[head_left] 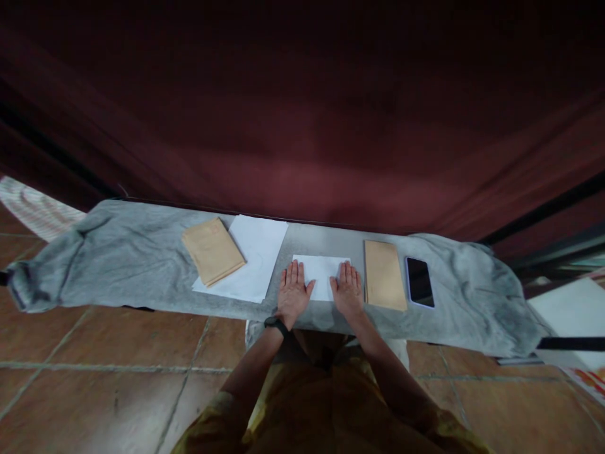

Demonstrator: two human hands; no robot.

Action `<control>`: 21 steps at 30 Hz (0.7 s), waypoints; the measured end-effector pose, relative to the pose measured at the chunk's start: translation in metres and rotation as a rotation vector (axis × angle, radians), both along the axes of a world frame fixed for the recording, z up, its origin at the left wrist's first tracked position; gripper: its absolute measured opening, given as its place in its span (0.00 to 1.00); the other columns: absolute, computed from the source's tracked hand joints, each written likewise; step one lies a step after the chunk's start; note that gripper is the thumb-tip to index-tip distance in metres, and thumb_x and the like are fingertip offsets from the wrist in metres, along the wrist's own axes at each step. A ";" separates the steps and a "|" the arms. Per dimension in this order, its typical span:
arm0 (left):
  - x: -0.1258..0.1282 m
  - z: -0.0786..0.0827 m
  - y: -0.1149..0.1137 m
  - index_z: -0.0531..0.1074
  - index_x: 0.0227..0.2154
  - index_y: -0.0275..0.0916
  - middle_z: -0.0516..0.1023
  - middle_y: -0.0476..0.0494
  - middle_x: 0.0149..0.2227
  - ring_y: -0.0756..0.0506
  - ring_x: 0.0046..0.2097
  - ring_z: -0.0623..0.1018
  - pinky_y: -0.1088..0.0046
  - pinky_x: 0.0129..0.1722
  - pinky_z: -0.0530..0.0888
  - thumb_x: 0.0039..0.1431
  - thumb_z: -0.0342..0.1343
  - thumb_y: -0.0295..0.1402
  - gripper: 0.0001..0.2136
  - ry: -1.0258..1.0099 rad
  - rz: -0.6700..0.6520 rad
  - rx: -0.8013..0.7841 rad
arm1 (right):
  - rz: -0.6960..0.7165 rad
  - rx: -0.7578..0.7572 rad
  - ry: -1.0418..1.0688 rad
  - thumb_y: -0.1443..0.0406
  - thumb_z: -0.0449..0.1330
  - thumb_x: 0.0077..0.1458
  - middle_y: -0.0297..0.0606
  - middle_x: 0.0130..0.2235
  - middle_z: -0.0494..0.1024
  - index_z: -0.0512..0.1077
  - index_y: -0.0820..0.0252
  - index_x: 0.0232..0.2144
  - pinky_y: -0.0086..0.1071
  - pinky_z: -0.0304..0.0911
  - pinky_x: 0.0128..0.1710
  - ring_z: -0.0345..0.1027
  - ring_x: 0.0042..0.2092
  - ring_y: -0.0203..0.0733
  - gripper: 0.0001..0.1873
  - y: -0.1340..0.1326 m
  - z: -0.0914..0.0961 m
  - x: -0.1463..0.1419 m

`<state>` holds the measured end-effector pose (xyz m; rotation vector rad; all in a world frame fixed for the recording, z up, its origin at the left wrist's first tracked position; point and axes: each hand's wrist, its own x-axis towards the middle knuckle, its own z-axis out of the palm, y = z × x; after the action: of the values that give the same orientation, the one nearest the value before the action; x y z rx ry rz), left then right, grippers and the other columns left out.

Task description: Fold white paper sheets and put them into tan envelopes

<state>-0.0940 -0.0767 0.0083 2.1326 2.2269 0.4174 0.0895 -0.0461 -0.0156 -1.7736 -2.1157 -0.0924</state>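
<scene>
My left hand (293, 287) and my right hand (348, 287) both lie flat, fingers stretched out, on a folded white sheet of paper (320, 272). The sheet rests on a low surface covered by a grey cloth (127, 265). A black band circles my left wrist. Right of my right hand lies a brown envelope (384, 275), almost touching it. Neither hand holds anything.
A dark phone (419, 282) lies right of the brown envelope. To the left, a stack of brown envelopes (212, 251) sits on white sheets (258, 252). A dark red curtain (302, 139) hangs behind. Terracotta floor tiles (104, 372) lie below.
</scene>
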 end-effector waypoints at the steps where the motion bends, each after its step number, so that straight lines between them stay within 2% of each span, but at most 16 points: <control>1: 0.000 0.000 -0.002 0.52 0.70 0.28 0.53 0.28 0.71 0.36 0.73 0.53 0.51 0.70 0.55 0.70 0.42 0.47 0.33 -0.002 0.019 0.011 | -0.001 -0.004 0.001 0.56 0.44 0.70 0.59 0.69 0.57 0.54 0.74 0.69 0.51 0.49 0.67 0.53 0.69 0.55 0.34 0.000 0.000 0.000; 9: -0.004 0.002 -0.023 0.56 0.68 0.27 0.58 0.27 0.69 0.35 0.71 0.59 0.50 0.69 0.57 0.70 0.42 0.45 0.31 0.006 0.107 0.086 | -0.022 0.023 0.015 0.56 0.45 0.70 0.60 0.69 0.59 0.55 0.76 0.68 0.51 0.52 0.66 0.54 0.68 0.56 0.33 -0.010 0.003 0.004; 13: -0.003 0.006 -0.027 0.60 0.66 0.29 0.65 0.27 0.66 0.35 0.68 0.65 0.52 0.66 0.63 0.68 0.44 0.39 0.28 -0.038 0.149 0.124 | 0.014 0.058 0.022 0.59 0.45 0.71 0.61 0.68 0.59 0.55 0.76 0.68 0.53 0.54 0.65 0.55 0.68 0.58 0.32 -0.040 0.004 0.009; 17: -0.005 0.014 -0.021 0.66 0.61 0.30 0.73 0.28 0.60 0.35 0.61 0.73 0.55 0.59 0.71 0.65 0.47 0.36 0.24 -0.127 0.213 0.082 | 0.166 0.072 0.022 0.59 0.47 0.71 0.53 0.69 0.60 0.55 0.68 0.70 0.52 0.52 0.67 0.54 0.69 0.55 0.31 -0.079 0.002 0.014; 21: -0.014 0.020 -0.008 0.70 0.55 0.31 0.82 0.32 0.46 0.38 0.51 0.79 0.59 0.53 0.74 0.60 0.52 0.36 0.22 -0.259 0.247 0.020 | 0.177 0.061 0.039 0.58 0.48 0.70 0.52 0.69 0.60 0.57 0.67 0.69 0.51 0.52 0.67 0.55 0.69 0.54 0.30 -0.097 0.003 0.016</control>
<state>-0.1076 -0.0848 0.0282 1.6990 2.3433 0.6848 0.1052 -0.1427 -0.0127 -1.5345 -2.2075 -0.0732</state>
